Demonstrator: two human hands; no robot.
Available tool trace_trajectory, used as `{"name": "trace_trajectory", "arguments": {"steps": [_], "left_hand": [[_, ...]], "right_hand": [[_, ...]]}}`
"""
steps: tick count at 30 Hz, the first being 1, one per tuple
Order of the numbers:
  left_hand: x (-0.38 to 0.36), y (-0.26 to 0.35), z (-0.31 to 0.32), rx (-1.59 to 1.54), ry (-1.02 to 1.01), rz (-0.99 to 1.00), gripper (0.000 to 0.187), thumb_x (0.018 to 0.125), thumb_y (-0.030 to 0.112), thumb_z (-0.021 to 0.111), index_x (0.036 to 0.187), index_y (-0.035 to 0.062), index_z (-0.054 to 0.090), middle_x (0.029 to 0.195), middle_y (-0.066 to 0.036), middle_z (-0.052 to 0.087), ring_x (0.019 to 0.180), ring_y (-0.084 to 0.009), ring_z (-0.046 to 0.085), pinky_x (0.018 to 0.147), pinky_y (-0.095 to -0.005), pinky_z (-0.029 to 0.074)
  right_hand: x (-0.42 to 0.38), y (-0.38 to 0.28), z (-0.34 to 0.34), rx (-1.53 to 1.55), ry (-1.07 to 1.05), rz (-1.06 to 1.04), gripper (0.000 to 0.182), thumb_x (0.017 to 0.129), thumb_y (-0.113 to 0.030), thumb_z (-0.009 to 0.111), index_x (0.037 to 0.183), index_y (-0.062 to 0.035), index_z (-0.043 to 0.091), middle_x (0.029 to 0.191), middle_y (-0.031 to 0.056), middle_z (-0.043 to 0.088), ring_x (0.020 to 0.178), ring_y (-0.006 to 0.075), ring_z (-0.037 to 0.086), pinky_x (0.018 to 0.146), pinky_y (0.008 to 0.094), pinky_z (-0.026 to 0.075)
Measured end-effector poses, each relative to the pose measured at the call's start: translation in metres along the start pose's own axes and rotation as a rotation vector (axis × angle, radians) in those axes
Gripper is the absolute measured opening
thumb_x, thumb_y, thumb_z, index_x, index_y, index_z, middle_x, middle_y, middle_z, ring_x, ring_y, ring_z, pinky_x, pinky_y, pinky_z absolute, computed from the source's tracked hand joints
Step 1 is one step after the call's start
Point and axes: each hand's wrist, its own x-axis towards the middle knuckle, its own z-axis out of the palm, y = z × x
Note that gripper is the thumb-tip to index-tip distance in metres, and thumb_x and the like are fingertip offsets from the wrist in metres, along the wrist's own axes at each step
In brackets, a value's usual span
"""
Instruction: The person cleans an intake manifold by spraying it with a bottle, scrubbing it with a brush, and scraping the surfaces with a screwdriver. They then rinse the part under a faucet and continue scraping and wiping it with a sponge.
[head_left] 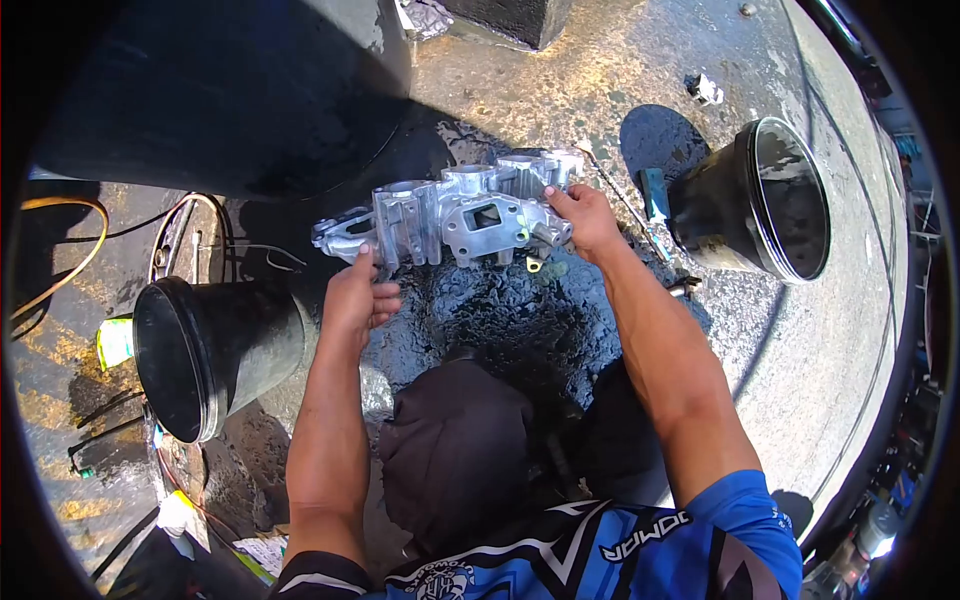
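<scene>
Over the wet, oily ground, both hands grip a cast aluminum manifold: left hand pinching its near-left flange, right hand wrapped around the right end, black buckets either side.

I have one view only, from the camera on the person's head, looking steeply down and forward over both arms. It sits close, with a fisheye rim darkening the corners around the wet ground.

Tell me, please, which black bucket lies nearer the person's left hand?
The bucket on the left, lying on its side just below the left hand; the other bucket lies beyond the right hand.
</scene>
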Motion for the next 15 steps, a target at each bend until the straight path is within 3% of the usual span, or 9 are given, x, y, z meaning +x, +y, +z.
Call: {"name": "trace_trajectory", "arguments": {"steps": [3,6,7,11,14,15], "left_hand": [[0.012,-0.019,-0.005,0.244,0.239,0.705,0.065,0.097,0.051,0.067,0.131,-0.0041,0.055,0.105,-0.019,0.071,0.088,-0.0233,0.07,0.079,-0.0386,0.054],[0.051,0.008,0.033,0.182,0.309,1.081,0.061,0.098,0.042,0.07,0.134,-0.0028,0.051,0.113,-0.016,0.065,0.098,-0.0195,0.062,0.087,-0.0349,0.052],[0.043,0.02,0.042,0.233,0.172,0.869,0.06,0.095,0.037,0.076,0.132,-0.0025,0.051,0.113,-0.014,0.063,0.098,-0.0188,0.06,0.088,-0.0313,0.051],[0.06,0.02,0.056,0.035,0.172,0.86,0.059,0.086,0.029,0.085,0.127,-0.0018,0.055,0.11,-0.013,0.064,0.097,-0.0171,0.06,0.087,-0.0301,0.05],[0.058,0.044,0.056,0.218,0.235,0.97,0.06,0.082,0.028,0.087,0.124,-0.0017,0.056,0.106,-0.014,0.066,0.092,-0.0178,0.063,0.081,-0.0305,0.053],[0.033,0.063,0.062,0.227,0.219,0.913,0.054,0.081,0.021,0.085,0.121,-0.0023,0.057,0.102,-0.013,0.067,0.087,-0.0171,0.063,0.079,-0.0303,0.053]], "right_hand": [[0.004,0.005,-0.001,0.002,-0.023,0.01,0.044,0.095,-0.03,0.077,0.102,0.0122,0.069,0.081,0.0114,0.07,0.068,0.0142,0.062,0.058,0.0336,0.049],[-0.01,-0.011,0.008,-0.193,0.012,-0.003,0.051,0.093,-0.036,0.077,0.104,0.0132,0.069,0.083,0.0144,0.072,0.072,0.016,0.064,0.062,0.0352,0.052],[-0.006,-0.005,0.011,-0.246,0.062,-0.041,0.054,0.091,-0.038,0.079,0.104,0.0133,0.07,0.083,0.0159,0.073,0.073,0.0178,0.066,0.065,0.037,0.053],[-0.012,-0.019,0.01,-0.343,0.011,0.009,0.057,0.091,-0.042,0.076,0.105,0.0124,0.07,0.086,0.0197,0.073,0.075,0.0224,0.068,0.068,0.0383,0.053],[-0.011,-0.035,-0.002,-0.418,-0.093,-0.014,0.061,0.095,-0.048,0.07,0.109,0.0118,0.069,0.094,0.0211,0.073,0.08,0.0243,0.068,0.071,0.0397,0.053],[-0.008,-0.031,-0.009,-0.41,-0.149,-0.021,0.063,0.097,-0.05,0.067,0.11,0.0114,0.069,0.096,0.0208,0.073,0.083,0.0248,0.068,0.072,0.0407,0.053]]}}
